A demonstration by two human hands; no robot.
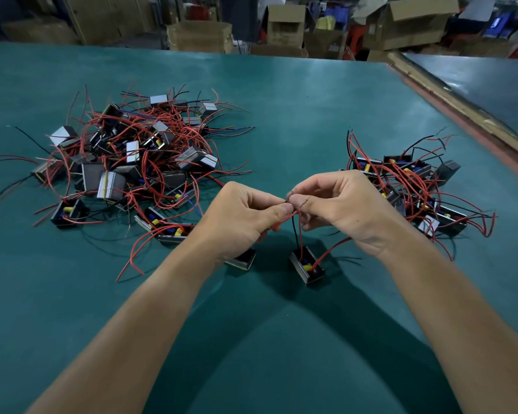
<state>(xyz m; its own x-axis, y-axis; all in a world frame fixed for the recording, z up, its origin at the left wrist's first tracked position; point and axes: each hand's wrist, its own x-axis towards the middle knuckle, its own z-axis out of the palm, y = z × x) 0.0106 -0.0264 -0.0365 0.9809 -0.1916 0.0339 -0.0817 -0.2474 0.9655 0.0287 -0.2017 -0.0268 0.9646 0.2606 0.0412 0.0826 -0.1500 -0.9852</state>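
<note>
Two small black transformers lie on the green table (281, 339) below my hands. One transformer (307, 265) sits to the right, with a red and a black wire (295, 231) rising from it. The other transformer (242, 259) is partly hidden under my left hand (240, 218). My left hand pinches a red wire (284, 220) between thumb and forefinger. My right hand (338, 204) pinches the wire ends right beside it. The fingertips of both hands nearly touch, a little above the table.
A big tangled pile of transformers (132, 162) with red and black wires lies at the left. A smaller pile (413, 189) lies at the right, close to my right hand. Cardboard boxes (284, 25) stand beyond the table's far edge. A second table (491, 85) adjoins at the right.
</note>
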